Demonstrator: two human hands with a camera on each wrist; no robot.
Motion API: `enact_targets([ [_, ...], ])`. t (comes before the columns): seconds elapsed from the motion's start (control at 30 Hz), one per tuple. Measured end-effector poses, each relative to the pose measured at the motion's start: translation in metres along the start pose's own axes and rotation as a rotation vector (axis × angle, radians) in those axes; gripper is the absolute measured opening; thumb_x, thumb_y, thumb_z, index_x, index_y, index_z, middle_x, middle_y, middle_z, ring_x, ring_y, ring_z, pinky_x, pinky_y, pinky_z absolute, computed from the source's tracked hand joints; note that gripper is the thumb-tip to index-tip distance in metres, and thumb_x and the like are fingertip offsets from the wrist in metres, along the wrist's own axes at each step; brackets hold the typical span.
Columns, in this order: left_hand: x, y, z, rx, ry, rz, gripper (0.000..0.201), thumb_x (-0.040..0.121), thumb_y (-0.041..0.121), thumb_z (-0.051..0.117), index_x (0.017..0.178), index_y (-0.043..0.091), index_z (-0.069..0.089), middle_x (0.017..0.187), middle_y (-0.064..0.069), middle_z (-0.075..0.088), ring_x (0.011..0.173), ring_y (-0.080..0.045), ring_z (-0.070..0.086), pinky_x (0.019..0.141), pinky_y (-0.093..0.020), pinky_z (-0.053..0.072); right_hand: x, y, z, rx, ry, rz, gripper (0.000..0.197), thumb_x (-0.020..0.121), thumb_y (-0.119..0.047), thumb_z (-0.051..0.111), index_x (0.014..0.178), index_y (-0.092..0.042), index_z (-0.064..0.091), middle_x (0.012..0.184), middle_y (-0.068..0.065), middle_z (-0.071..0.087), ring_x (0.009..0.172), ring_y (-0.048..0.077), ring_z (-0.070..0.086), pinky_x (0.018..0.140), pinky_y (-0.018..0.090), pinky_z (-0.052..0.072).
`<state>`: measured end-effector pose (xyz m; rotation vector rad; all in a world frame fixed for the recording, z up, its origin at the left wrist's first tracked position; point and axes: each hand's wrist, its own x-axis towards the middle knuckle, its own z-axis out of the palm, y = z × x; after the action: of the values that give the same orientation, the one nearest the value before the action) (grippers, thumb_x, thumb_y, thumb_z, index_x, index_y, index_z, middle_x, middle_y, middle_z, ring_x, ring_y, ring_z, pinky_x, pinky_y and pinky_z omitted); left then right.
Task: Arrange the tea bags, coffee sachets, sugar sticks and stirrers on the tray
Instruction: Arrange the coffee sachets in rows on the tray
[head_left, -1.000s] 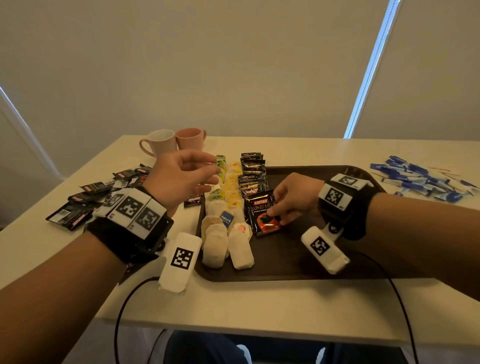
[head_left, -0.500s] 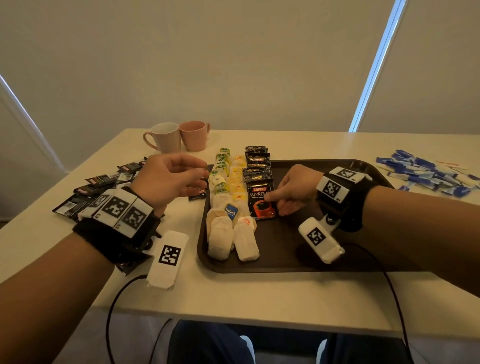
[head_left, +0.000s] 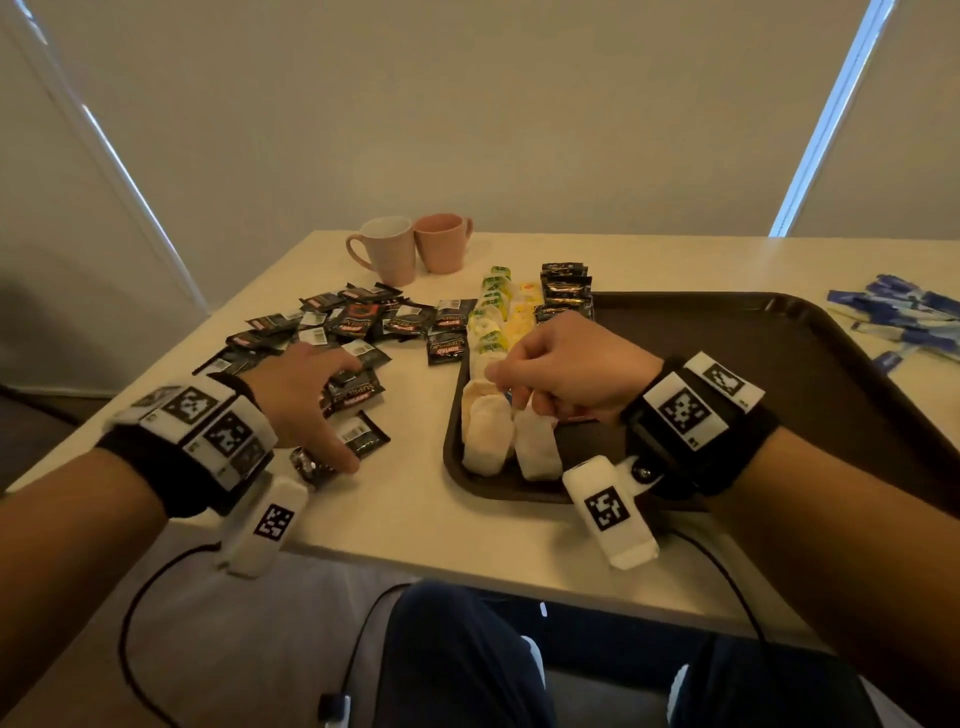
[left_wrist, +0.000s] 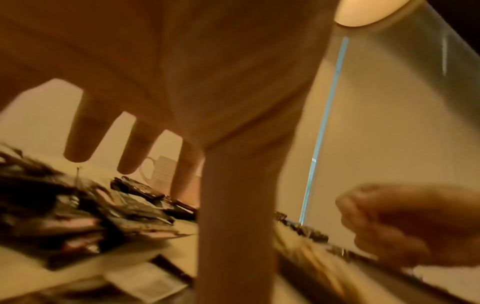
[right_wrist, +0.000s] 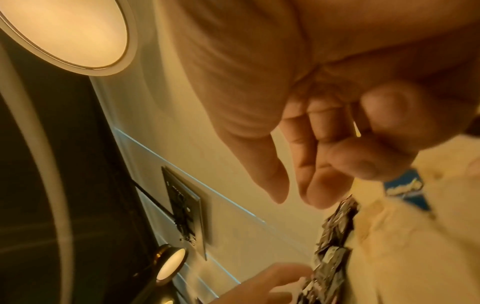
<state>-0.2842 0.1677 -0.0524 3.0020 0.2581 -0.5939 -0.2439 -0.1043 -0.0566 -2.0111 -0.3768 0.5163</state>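
Observation:
A dark brown tray (head_left: 779, 364) carries rows of tea bags (head_left: 488, 431) and black coffee sachets (head_left: 566, 291) along its left side. More black coffee sachets (head_left: 358, 317) lie scattered on the table left of the tray. My left hand (head_left: 337, 415) reaches down onto this pile, and its fingers (left_wrist: 130, 152) are straight and spread over the sachets (left_wrist: 78, 222). My right hand (head_left: 519, 384) hovers over the tea bags, loosely curled, and the right wrist view shows nothing between its fingers (right_wrist: 293, 185). Blue sugar sticks (head_left: 898, 312) lie right of the tray.
Two mugs, one cream (head_left: 387, 249) and one pink (head_left: 441, 241), stand at the back of the table behind the sachet pile. The tray's right half is bare. Cables hang from both wrists over the near table edge.
My left hand dropped from mid-air onto the loose sachets and spread its fingers. My right hand let go of the sachet it was laying on the tray and moved left over the tea bags.

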Motion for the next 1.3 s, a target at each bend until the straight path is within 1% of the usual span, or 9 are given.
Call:
enact_targets([
  [0.07,-0.002,-0.004,0.003,0.085,-0.095,-0.039,0.145,0.037,0.052,0.093,0.154,0.039,0.010,0.163,-0.002,0.009,0.147,-0.032,0.021,0.115,-0.050,0.032,0.003,-0.003,0.012,0.045,-0.040,-0.034,0.028,0.091,-0.030,0.071,0.088,-0.002,0.073,0.066,0.004,0.067,0.049,0.011,0.050,0.043,0.022,0.036],
  [0.13,0.000,-0.006,0.006,0.111,-0.144,-0.058,0.145,0.043,0.048,0.095,0.155,0.039,0.003,0.164,-0.002,0.009,0.148,-0.031,0.020,0.116,-0.049,0.031,0.007,-0.006,0.022,0.045,-0.071,-0.049,0.026,0.091,-0.031,0.071,0.084,-0.005,0.073,0.066,0.003,0.068,0.050,0.012,0.051,0.044,0.022,0.037],
  [0.43,0.029,0.010,0.002,0.102,0.113,0.074,0.088,0.074,0.033,0.084,0.147,0.036,0.035,0.142,-0.001,0.047,0.129,-0.024,0.046,0.110,-0.040,0.039,0.014,-0.002,0.032,0.147,-0.071,-0.065,0.024,0.091,-0.027,0.071,0.075,-0.009,0.069,0.065,0.004,0.067,0.048,0.012,0.049,0.041,0.020,0.035],
  [0.57,0.042,0.011,0.005,0.151,0.174,-0.009,0.114,0.063,0.048,0.088,0.152,0.042,0.017,0.153,-0.009,0.022,0.140,-0.036,0.028,0.111,-0.052,0.037,0.015,0.002,0.029,0.230,-0.069,-0.070,0.023,0.091,-0.026,0.070,0.080,-0.006,0.071,0.066,0.008,0.066,0.049,0.013,0.048,0.041,0.020,0.033],
  [0.7,0.057,0.017,-0.007,0.184,0.019,0.051,0.123,0.066,0.055,0.083,0.152,0.049,-0.005,0.165,0.001,-0.015,0.150,-0.034,0.012,0.117,-0.053,0.028,0.015,0.005,0.030,0.254,-0.081,-0.100,0.022,0.091,-0.025,0.071,0.080,-0.006,0.071,0.066,0.009,0.067,0.048,0.015,0.048,0.042,0.021,0.033],
  [0.8,0.062,0.025,-0.008,0.257,-0.032,0.124,0.098,0.083,0.047,0.071,0.154,0.046,0.004,0.166,0.002,0.003,0.149,-0.027,0.019,0.118,-0.047,0.028,0.014,0.008,0.027,0.271,-0.089,-0.119,0.023,0.091,-0.024,0.070,0.085,-0.002,0.072,0.066,0.009,0.067,0.049,0.014,0.048,0.044,0.023,0.033],
  [0.97,0.067,0.027,0.007,0.248,0.105,0.189,0.071,0.092,0.026,0.062,0.149,0.043,0.024,0.153,0.003,0.034,0.134,-0.023,0.042,0.105,-0.042,0.043,0.013,0.010,0.020,0.307,-0.085,-0.126,0.025,0.092,-0.023,0.070,0.090,0.002,0.072,0.068,0.009,0.066,0.048,0.012,0.047,0.043,0.021,0.033],
  [1.13,0.061,0.029,0.007,0.263,0.130,0.224,0.072,0.093,0.009,0.058,0.151,0.035,0.023,0.146,-0.005,0.044,0.128,-0.026,0.046,0.098,-0.038,0.043,0.013,0.010,0.020,0.322,-0.096,-0.132,0.021,0.091,-0.022,0.070,0.086,-0.002,0.072,0.068,0.009,0.066,0.049,0.013,0.048,0.044,0.021,0.034],
  [1.3,0.053,0.027,-0.008,0.200,0.200,0.199,0.074,0.093,0.002,0.056,0.148,0.044,0.032,0.139,-0.007,0.053,0.117,-0.025,0.055,0.093,-0.034,0.049,0.015,0.012,0.018,0.327,-0.092,-0.125,0.019,0.091,-0.023,0.070,0.085,-0.005,0.073,0.066,0.007,0.067,0.049,0.013,0.050,0.044,0.021,0.036],
])
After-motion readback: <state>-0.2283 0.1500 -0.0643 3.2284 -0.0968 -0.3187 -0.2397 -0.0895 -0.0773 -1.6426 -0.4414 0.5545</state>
